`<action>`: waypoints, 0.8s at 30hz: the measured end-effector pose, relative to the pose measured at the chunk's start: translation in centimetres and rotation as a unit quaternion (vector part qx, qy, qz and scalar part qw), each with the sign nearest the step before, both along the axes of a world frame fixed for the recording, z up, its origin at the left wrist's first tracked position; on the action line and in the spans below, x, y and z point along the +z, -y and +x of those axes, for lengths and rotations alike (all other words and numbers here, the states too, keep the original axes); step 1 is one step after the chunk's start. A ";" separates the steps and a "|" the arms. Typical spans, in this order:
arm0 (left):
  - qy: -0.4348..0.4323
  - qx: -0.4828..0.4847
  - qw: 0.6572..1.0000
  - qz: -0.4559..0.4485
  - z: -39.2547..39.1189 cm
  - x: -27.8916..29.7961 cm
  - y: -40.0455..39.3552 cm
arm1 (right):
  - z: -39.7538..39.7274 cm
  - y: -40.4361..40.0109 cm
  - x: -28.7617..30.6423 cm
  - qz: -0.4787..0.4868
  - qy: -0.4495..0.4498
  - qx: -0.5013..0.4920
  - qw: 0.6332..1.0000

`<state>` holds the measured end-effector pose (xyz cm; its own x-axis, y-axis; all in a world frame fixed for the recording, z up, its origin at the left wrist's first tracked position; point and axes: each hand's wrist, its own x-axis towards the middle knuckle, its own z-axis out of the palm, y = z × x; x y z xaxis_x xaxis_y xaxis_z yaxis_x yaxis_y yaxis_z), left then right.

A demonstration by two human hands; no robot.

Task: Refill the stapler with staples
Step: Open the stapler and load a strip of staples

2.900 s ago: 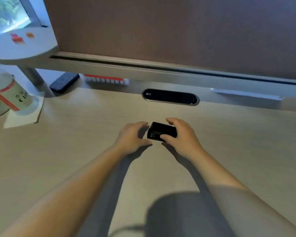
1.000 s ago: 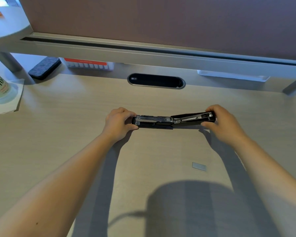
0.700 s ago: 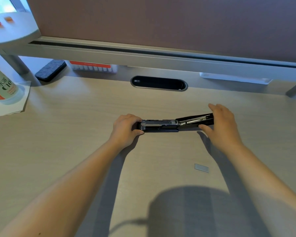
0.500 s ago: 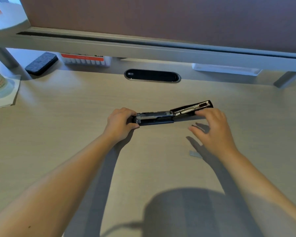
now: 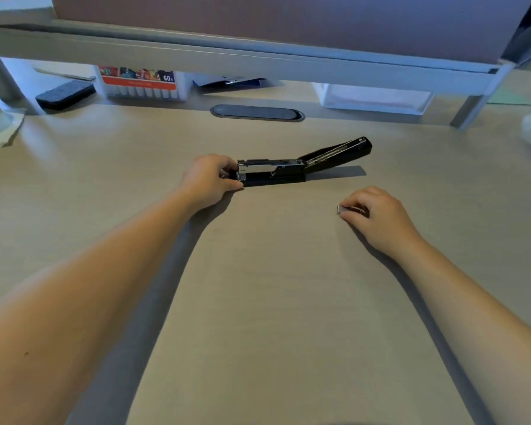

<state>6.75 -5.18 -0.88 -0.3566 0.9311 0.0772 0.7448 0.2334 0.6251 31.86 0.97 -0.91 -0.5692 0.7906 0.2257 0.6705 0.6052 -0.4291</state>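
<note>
Leaving the lid, the right hand (image 5: 377,214) has dropped to the surface (image 5: 273,302), fingers (image 5: 348,215) pinching the staples (image 5: 341,209). The left hand (image 5: 207,179) still grips the stapler (image 5: 288,168), which lies open. Loading looks next.

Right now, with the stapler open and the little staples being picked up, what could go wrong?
1. The staple strip is thin and only pinched at the fingertips of the right hand, so it might slip or snap apart.
2. The stapler has its lid propped up at a tilt; only the left hand steadies its front end, so it might shift during loading.
</note>
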 end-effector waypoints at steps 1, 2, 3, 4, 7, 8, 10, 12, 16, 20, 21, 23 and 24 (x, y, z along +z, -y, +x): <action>0.006 0.002 1.000 0.006 0.3 -0.2 0.4 | 0.0 0.4 0.0 0.009 0.000 0.005 1.000; 0.010 0.003 1.000 0.012 0.6 -0.4 0.9 | 0.1 0.9 0.0 0.014 -0.005 0.010 1.000; 0.009 0.004 1.000 0.018 1.0 -0.5 1.4 | 0.1 1.4 0.0 0.015 -0.017 0.015 1.000; 0.005 0.005 1.000 0.022 1.4 -0.6 1.9 | 0.1 1.9 0.0 0.014 -0.035 0.020 0.999; -0.008 0.006 1.000 0.025 2.1 -0.7 3.1 | -0.2 3.1 -0.1 0.008 -0.082 0.029 0.996; -0.008 0.005 1.000 0.026 2.2 -0.7 3.4 | -0.5 3.3 -0.1 0.009 -0.090 0.035 0.995; -0.002 0.001 1.000 0.024 2.4 -0.5 3.7 | -1.5 3.5 0.0 0.017 -0.090 0.048 0.995; 0.007 -0.003 1.000 0.023 2.4 -0.5 4.0 | -2.9 3.5 0.3 0.026 -0.100 0.057 0.993; 0.014 -0.019 0.999 0.023 2.3 -0.3 4.0 | -5.9 3.0 1.5 0.047 -0.140 0.063 0.987; -0.002 -0.026 0.999 0.022 2.0 -0.5 4.0 | -8.3 2.5 1.9 0.045 -0.114 0.091 0.988; -0.010 -0.026 0.999 0.024 1.9 -0.5 4.0 | -8.7 2.5 2.0 0.042 -0.111 0.097 0.988; -0.017 -0.028 0.999 0.024 1.8 -0.6 3.8 | -9.4 2.4 2.1 0.037 -0.104 0.112 0.988; -0.016 -0.028 0.999 0.022 1.6 -0.6 3.7 | -9.7 2.4 2.2 0.033 -0.097 0.119 0.988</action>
<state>8.38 -8.87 -1.51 -0.3016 0.9446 0.1297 0.7755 0.1639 0.6097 22.18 -1.39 1.24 -0.6780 0.6198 0.3952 0.4143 0.7663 -0.4910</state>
